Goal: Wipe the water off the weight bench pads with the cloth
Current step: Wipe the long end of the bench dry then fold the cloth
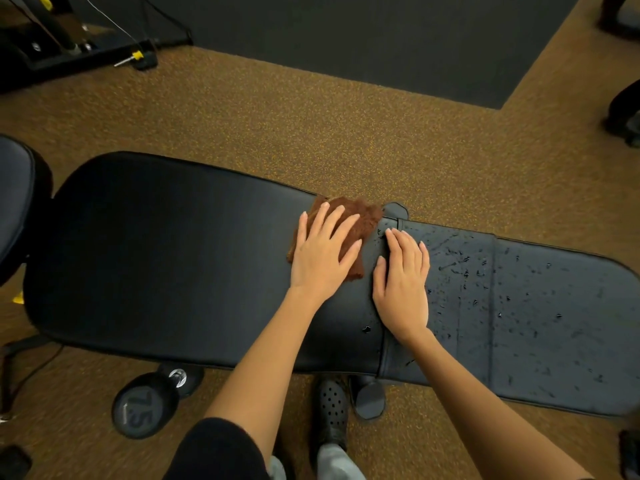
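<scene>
Underfoot, speckled brown gym flooring (277,133) meets a dark mat (381,36). Left hand (322,251), fingers straight and spread, presses the brown cloth (360,216) onto the wide dry pad (173,254); right hand (403,282) lies flat on the droplet-covered narrow pad (536,306). A dumbbell (145,407) sits below.

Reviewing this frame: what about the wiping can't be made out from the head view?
- Pad surface under the brown cloth: covered by cloth and left hand, so wet or dry unknown.
- Pad beneath the right hand: hidden by the palm.
- Right end of the wet pad: cut off by the frame edge.
- Bench frame: hidden below the pads.
</scene>
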`<control>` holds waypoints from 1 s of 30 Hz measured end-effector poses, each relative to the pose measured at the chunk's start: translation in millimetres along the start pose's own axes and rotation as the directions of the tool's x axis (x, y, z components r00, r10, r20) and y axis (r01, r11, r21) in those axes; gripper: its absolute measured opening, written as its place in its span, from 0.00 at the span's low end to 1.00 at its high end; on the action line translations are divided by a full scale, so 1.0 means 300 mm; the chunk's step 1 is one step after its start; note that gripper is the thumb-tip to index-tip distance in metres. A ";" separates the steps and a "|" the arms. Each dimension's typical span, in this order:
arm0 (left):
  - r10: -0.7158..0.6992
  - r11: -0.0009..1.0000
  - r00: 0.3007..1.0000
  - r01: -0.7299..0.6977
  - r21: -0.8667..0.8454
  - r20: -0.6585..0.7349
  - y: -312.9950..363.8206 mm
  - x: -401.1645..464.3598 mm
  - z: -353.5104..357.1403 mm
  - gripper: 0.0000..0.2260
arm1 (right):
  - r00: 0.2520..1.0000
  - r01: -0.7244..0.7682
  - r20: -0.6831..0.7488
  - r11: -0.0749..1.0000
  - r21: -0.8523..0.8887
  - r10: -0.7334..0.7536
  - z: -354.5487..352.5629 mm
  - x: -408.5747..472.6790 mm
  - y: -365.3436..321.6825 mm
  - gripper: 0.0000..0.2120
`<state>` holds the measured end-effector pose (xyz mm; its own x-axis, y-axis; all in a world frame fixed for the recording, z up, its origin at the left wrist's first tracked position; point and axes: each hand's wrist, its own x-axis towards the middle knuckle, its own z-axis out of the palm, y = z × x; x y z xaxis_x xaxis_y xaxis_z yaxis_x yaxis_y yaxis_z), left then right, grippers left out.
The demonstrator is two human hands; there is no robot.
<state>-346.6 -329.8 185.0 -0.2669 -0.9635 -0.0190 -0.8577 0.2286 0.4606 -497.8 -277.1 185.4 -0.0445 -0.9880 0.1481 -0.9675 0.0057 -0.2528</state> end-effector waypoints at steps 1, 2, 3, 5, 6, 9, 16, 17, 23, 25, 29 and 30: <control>-0.057 0.998 0.998 0.057 -0.019 -0.035 -0.010 -0.022 0.001 0.22 | 1.000 0.000 -0.003 1.000 0.007 0.000 0.000 0.001 0.000 0.22; -0.132 0.991 0.989 0.130 -0.035 -0.064 -0.017 -0.042 0.002 0.22 | 1.000 -0.001 -0.004 1.000 0.015 0.001 0.000 0.001 0.001 0.22; -0.206 0.978 0.975 0.202 -0.044 -0.083 -0.019 -0.058 0.003 0.23 | 1.000 -0.002 -0.004 1.000 0.023 0.002 -0.001 0.002 0.001 0.22; -0.303 0.953 0.949 0.299 -0.047 -0.090 -0.007 -0.062 0.003 0.24 | 1.000 -0.002 -0.008 1.000 0.027 0.002 0.000 0.001 0.001 0.22; -0.329 0.944 0.941 0.326 -0.041 -0.081 0.007 -0.052 0.000 0.25 | 1.000 -0.001 -0.009 1.000 0.022 0.001 0.000 0.001 0.002 0.22; -0.354 0.935 0.935 0.354 0.017 0.033 0.047 0.016 -0.011 0.24 | 1.000 -0.003 -0.009 1.000 0.012 0.003 -0.001 0.003 0.001 0.22; -0.080 0.995 0.971 0.064 0.078 0.223 0.066 0.108 -0.037 0.23 | 1.000 -0.002 -0.009 1.000 0.023 0.002 -0.003 0.001 -0.003 0.22; -0.051 0.996 0.976 0.036 0.077 0.212 0.057 0.093 -0.032 0.23 | 1.000 -0.002 -0.010 1.000 0.029 0.003 -0.004 0.002 -0.004 0.22; -0.015 0.999 0.995 0.012 0.032 0.099 0.027 0.004 -0.005 0.25 | 1.000 -0.006 0.002 0.998 0.059 0.006 -0.006 0.002 -0.002 0.22; -0.025 0.999 0.998 0.024 0.022 0.056 0.020 -0.049 0.002 0.23 | 1.000 -0.016 0.011 0.997 0.075 0.016 -0.006 0.002 0.000 0.22; -0.097 0.995 0.995 0.097 0.026 0.005 -0.008 -0.136 0.013 0.22 | 1.000 -0.023 0.015 0.995 0.100 0.021 -0.007 0.002 0.001 0.22; -0.128 0.992 0.992 0.127 0.026 0.012 -0.006 -0.127 0.011 0.23 | 1.000 -0.020 0.009 0.995 0.101 0.019 -0.007 0.003 0.001 0.22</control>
<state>-336.3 -293.0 182.1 -0.1605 -0.9831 -0.0880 -0.8960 0.1077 0.4309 -498.7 -277.6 187.3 -0.0607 -0.9890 0.1346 -0.9365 0.0098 -0.3507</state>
